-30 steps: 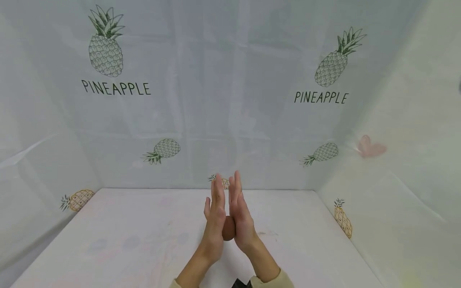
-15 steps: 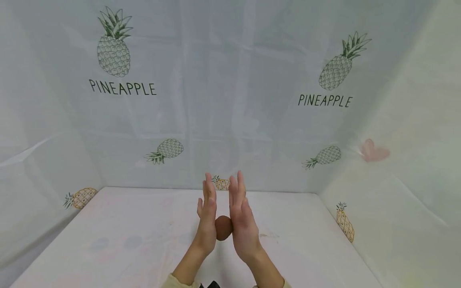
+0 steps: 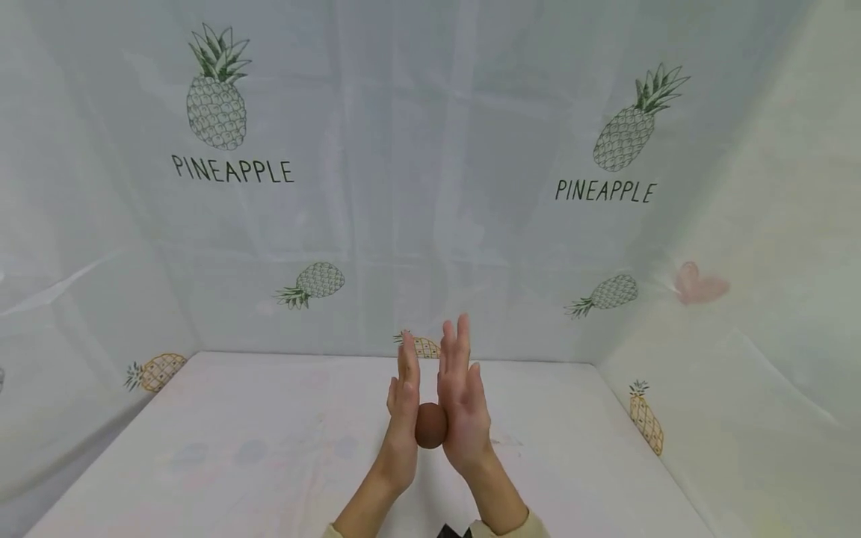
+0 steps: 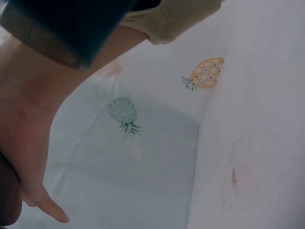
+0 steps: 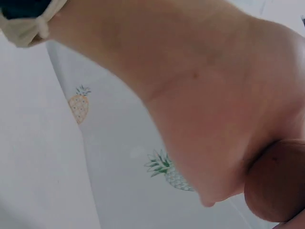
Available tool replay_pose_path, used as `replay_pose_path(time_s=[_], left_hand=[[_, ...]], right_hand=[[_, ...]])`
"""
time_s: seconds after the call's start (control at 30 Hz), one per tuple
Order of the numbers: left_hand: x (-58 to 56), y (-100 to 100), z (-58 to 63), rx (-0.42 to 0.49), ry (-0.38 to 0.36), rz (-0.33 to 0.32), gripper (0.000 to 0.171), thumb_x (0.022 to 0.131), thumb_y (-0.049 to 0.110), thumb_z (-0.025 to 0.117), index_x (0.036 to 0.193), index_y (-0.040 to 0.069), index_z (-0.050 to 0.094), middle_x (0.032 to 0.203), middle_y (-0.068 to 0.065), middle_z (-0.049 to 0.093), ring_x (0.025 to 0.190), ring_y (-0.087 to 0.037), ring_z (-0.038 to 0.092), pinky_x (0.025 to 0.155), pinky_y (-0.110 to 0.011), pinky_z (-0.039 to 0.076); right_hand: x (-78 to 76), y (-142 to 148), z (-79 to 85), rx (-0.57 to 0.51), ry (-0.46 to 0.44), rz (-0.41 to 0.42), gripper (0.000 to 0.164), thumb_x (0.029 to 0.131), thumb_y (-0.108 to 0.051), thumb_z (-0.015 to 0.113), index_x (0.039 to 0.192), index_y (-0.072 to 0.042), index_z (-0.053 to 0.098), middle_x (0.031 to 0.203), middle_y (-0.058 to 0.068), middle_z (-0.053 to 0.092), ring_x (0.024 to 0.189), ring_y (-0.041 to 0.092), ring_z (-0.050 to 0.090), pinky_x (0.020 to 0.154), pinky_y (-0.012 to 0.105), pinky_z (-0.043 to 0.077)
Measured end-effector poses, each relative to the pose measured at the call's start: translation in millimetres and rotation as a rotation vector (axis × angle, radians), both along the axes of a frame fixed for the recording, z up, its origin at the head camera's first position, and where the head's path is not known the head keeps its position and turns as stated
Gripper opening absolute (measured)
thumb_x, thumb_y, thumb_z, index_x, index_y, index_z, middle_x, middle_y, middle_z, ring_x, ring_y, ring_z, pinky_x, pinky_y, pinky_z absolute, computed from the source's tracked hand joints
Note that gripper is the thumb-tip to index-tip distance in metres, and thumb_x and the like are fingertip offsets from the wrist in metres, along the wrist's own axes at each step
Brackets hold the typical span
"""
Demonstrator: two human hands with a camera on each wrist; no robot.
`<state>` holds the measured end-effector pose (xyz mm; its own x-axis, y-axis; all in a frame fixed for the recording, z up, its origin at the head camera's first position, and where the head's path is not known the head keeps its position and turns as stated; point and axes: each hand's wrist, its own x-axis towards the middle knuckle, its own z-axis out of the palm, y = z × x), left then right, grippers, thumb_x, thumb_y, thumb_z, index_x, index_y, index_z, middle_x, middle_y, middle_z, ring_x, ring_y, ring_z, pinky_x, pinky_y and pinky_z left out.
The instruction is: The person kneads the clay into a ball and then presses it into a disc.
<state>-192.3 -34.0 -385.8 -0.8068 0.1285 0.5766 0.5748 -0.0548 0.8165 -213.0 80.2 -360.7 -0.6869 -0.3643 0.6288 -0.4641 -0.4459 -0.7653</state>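
Note:
A smooth brown clay-like ball [image 3: 431,426] sits between the palms of both hands, above the table. My left hand [image 3: 403,418] presses it from the left, fingers straight and pointing up and away. From the other side my right hand [image 3: 466,415] touches the ball, its fingers straight too. The fingertips of the two hands stand apart. In the left wrist view the ball [image 4: 8,193] is cut off at the left edge, beside a palm. The right wrist view shows the ball [image 5: 276,183] against a palm at the lower right.
A white-covered table [image 3: 282,448] with faint coloured stains lies below the hands. Pale sheeting [image 3: 417,187] printed with pineapples hangs at the back, and more sheeting [image 3: 760,373] lines the right side. Light sleeves [image 3: 511,527] show at the front edge.
The palms have kept rubbing against each other with the ball between them. Hands and ball shifted left in the frame, then back to the right. The camera view shifted slightly.

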Motion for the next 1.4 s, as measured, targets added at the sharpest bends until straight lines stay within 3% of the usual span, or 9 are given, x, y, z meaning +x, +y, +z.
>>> replay_pose_path(time_s=[0.27,0.5,0.73,0.93,1.2,1.4], left_hand=[[-11.3,-13,4.5,0.000,-0.010,0.089,0.059,0.112,0.046,0.004,0.169,0.038,-0.010,0.175,0.018,-0.016,0.161,-0.005,-0.018,0.120,-0.061,-0.024],[-18.9,-25,10.4,-0.029,-0.009,0.118,0.060,0.111,0.051,0.002,0.167,0.038,-0.016,0.174,0.016,-0.023,0.158,-0.010,-0.028,0.116,-0.066,-0.027],[-16.5,-22,12.0,-0.030,0.006,0.079,0.061,0.111,0.053,0.001,0.167,0.037,-0.018,0.173,0.016,-0.024,0.159,-0.015,-0.029,0.115,-0.068,-0.027],[-13.2,-10,9.2,-0.052,-0.001,0.004,0.058,0.112,0.050,0.000,0.167,0.039,-0.017,0.174,0.017,-0.023,0.160,-0.012,-0.027,0.116,-0.067,-0.026],[-5.3,-5,10.1,0.028,-0.026,-0.079,0.057,0.112,0.049,-0.001,0.167,0.045,-0.011,0.173,0.024,-0.019,0.159,-0.007,-0.025,0.118,-0.070,-0.023],[1.4,-10,19.5,0.096,0.016,-0.077,0.058,0.111,0.050,-0.001,0.168,0.044,-0.010,0.174,0.024,-0.019,0.160,-0.004,-0.022,0.121,-0.068,-0.020]], right_hand=[[0.3,-10,-4.4,0.093,-0.060,0.032,0.058,0.112,-0.051,-0.003,0.167,-0.043,-0.018,0.177,-0.010,-0.013,0.162,0.018,-0.022,0.120,0.066,-0.024],[8.0,-14,1.9,0.085,-0.012,0.066,0.059,0.110,-0.052,-0.006,0.167,-0.043,-0.017,0.178,-0.006,-0.012,0.163,0.020,-0.020,0.122,0.063,-0.022],[5.0,-12,11.2,0.025,0.060,0.062,0.061,0.106,-0.054,-0.014,0.166,-0.041,-0.021,0.178,-0.007,-0.014,0.162,0.021,-0.022,0.121,0.063,-0.024],[-3.2,-4,16.0,0.008,0.049,-0.023,0.061,0.106,-0.056,-0.016,0.166,-0.044,-0.021,0.178,-0.011,-0.013,0.162,0.016,-0.020,0.123,0.059,-0.022],[-15.3,-4,4.0,0.008,0.020,-0.121,0.058,0.110,-0.052,-0.009,0.167,-0.043,-0.017,0.178,-0.008,-0.009,0.163,0.018,-0.016,0.126,0.058,-0.018],[-19.8,-11,-6.9,0.065,-0.058,-0.094,0.060,0.111,-0.056,-0.004,0.168,-0.042,-0.016,0.178,-0.009,-0.008,0.164,0.020,-0.016,0.124,0.064,-0.019]])
